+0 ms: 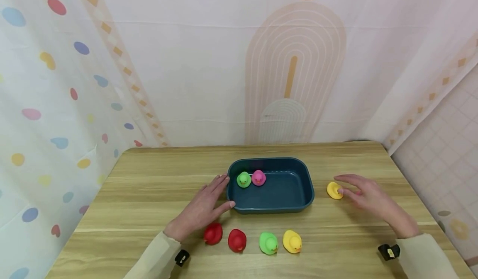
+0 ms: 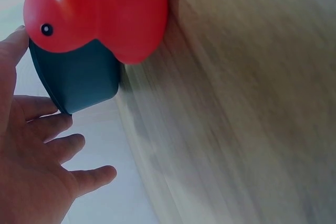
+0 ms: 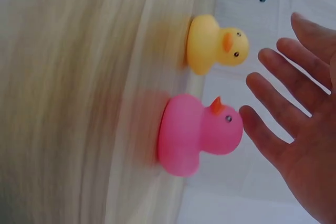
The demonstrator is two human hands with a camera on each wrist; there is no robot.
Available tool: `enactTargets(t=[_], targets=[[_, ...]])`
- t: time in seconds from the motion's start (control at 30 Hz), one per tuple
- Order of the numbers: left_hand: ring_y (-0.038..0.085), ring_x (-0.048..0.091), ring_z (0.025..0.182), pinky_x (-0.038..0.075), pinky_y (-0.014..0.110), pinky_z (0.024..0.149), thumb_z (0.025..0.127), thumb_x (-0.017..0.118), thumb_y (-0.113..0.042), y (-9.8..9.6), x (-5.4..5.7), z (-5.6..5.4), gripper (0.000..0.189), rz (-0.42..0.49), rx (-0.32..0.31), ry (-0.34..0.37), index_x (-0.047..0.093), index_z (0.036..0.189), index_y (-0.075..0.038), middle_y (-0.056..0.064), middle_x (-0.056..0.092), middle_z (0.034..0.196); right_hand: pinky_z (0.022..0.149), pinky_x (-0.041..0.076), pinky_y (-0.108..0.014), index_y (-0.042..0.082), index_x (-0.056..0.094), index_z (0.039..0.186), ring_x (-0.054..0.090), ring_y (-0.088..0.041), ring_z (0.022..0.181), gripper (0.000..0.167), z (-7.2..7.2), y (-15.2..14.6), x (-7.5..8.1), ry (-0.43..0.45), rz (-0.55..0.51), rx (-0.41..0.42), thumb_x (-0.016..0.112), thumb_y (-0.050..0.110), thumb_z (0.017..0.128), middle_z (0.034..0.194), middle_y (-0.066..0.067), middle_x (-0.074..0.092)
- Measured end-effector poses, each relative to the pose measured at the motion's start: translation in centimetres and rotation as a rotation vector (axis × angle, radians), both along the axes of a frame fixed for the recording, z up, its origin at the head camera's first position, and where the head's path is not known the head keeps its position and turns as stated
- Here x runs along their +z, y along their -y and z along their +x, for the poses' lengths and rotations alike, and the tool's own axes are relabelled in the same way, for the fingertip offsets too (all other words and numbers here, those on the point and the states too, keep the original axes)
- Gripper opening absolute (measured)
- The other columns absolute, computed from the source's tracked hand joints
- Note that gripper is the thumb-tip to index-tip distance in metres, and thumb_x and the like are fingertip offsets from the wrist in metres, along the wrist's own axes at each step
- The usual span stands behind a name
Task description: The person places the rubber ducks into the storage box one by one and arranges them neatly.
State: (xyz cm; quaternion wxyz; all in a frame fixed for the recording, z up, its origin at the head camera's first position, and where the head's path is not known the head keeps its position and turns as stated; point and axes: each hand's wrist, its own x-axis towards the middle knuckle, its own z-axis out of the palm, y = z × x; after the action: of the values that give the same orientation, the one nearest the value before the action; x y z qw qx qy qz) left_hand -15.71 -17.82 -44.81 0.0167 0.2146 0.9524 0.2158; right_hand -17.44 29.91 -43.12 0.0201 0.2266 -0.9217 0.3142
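Observation:
My left hand (image 1: 199, 208) rests its fingertips and thumb on the left rim of a dark blue box (image 1: 270, 210), fingers extended. Inside the box, a green rubber duck (image 1: 244, 180) and a pink rubber duck (image 1: 259, 178) sit side by side at the left. My right hand (image 1: 367, 196) hovers right of the box, fingers spread, above a yellow rubber duck (image 1: 333, 190). In the right wrist view another pink duck (image 3: 181, 137) stands beside that yellow duck, close to the fingertips; the head view mostly hides it behind the hand.
Along the front of the wooden table (image 1: 149, 188) stand two red ducks (image 1: 213, 234) (image 1: 237, 241), a green duck (image 1: 268, 243) and a yellow duck (image 1: 292, 241). One red duck (image 2: 121, 14) is near the left wrist. A patterned curtain (image 1: 194, 71) hangs behind.

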Motion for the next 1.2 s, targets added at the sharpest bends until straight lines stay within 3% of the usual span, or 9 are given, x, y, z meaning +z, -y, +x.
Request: enactTargets(t=[0.1, 0.23, 0.5, 0.6, 0.7, 0.8, 1.0, 1.2], targets=[[0.038, 0.027, 0.154, 0.030, 0.066, 0.117, 0.100, 0.063, -0.052, 0.0, 0.0, 0.0, 0.081, 0.004, 0.002, 0.002, 0.037, 0.160, -0.005, 0.015, 0.033, 0.166, 0.059, 0.057, -0.025, -0.002, 0.063, 0.135, 0.069, -0.019, 0.078, 0.040, -0.2, -0.3, 0.0, 0.064, -0.005, 0.005, 0.071, 0.016, 0.100, 0.136, -0.030, 0.059], [0.038, 0.027, 0.154, 0.031, 0.065, 0.117, 0.100, 0.062, -0.052, 0.0, 0.0, 0.0, 0.081, 0.002, 0.006, -0.001, 0.037, 0.160, -0.005, 0.015, 0.033, 0.166, 0.051, 0.051, -0.024, -0.001, 0.062, 0.136, 0.055, -0.006, 0.053, 0.041, -0.5, -0.6, -0.1, 0.118, -0.011, 0.012, 0.070, 0.016, 0.100, 0.136, -0.030, 0.059], [0.038, 0.027, 0.154, 0.031, 0.064, 0.118, 0.100, 0.065, -0.049, -0.2, 0.0, 0.1, 0.080, 0.006, 0.016, 0.004, 0.037, 0.160, -0.005, 0.015, 0.033, 0.166, 0.047, 0.047, -0.024, -0.001, 0.065, 0.132, 0.050, -0.004, 0.048, 0.035, -0.9, -0.7, -0.4, 0.147, 0.003, 0.021, 0.070, 0.012, 0.099, 0.126, -0.025, 0.064], [0.037, 0.026, 0.154, 0.032, 0.063, 0.118, 0.099, 0.065, -0.049, -0.2, 0.1, 0.1, 0.080, 0.006, 0.014, 0.004, 0.037, 0.160, -0.005, 0.015, 0.032, 0.167, 0.052, 0.052, -0.025, -0.001, 0.067, 0.128, 0.058, -0.008, 0.059, 0.031, -1.0, -0.6, -0.6, 0.134, 0.021, 0.029, 0.070, 0.008, 0.098, 0.124, -0.023, 0.066], [0.037, 0.026, 0.154, 0.032, 0.062, 0.118, 0.100, 0.065, -0.050, -0.2, 0.1, 0.1, 0.081, 0.008, 0.011, 0.004, 0.037, 0.160, -0.005, 0.015, 0.032, 0.167, 0.065, 0.059, -0.030, 0.000, 0.070, 0.124, 0.067, -0.018, 0.084, 0.028, -1.0, -0.5, -0.7, 0.089, 0.055, 0.032, 0.071, 0.003, 0.096, 0.125, -0.021, 0.068], [0.037, 0.026, 0.154, 0.034, 0.061, 0.118, 0.100, 0.064, -0.051, -0.1, 0.1, 0.2, 0.081, 0.009, 0.009, 0.003, 0.037, 0.160, -0.005, 0.015, 0.032, 0.167, 0.080, 0.062, -0.039, 0.000, 0.072, 0.122, 0.067, -0.031, 0.107, 0.028, -1.0, -0.4, -0.8, 0.035, 0.080, 0.043, 0.072, 0.000, 0.094, 0.124, -0.020, 0.069], [0.037, 0.027, 0.154, 0.034, 0.061, 0.117, 0.100, 0.064, -0.051, -0.1, 0.1, 0.2, 0.081, 0.013, 0.010, -0.002, 0.036, 0.161, -0.005, 0.015, 0.032, 0.167, 0.089, 0.058, -0.052, 0.000, 0.073, 0.120, 0.067, -0.039, 0.114, 0.028, -1.1, -0.3, -1.0, -0.065, 0.131, 0.062, 0.074, -0.002, 0.092, 0.123, -0.016, 0.071], [0.037, 0.028, 0.154, 0.036, 0.060, 0.117, 0.099, 0.065, -0.051, 0.0, 0.0, 0.3, 0.082, 0.016, 0.010, -0.009, 0.036, 0.161, -0.005, 0.016, 0.033, 0.166, 0.087, 0.060, -0.048, 0.001, 0.074, 0.118, 0.068, -0.036, 0.111, 0.027, -1.0, -0.1, -1.0, -0.054, 0.130, 0.052, 0.074, -0.002, 0.092, 0.119, -0.014, 0.072]])
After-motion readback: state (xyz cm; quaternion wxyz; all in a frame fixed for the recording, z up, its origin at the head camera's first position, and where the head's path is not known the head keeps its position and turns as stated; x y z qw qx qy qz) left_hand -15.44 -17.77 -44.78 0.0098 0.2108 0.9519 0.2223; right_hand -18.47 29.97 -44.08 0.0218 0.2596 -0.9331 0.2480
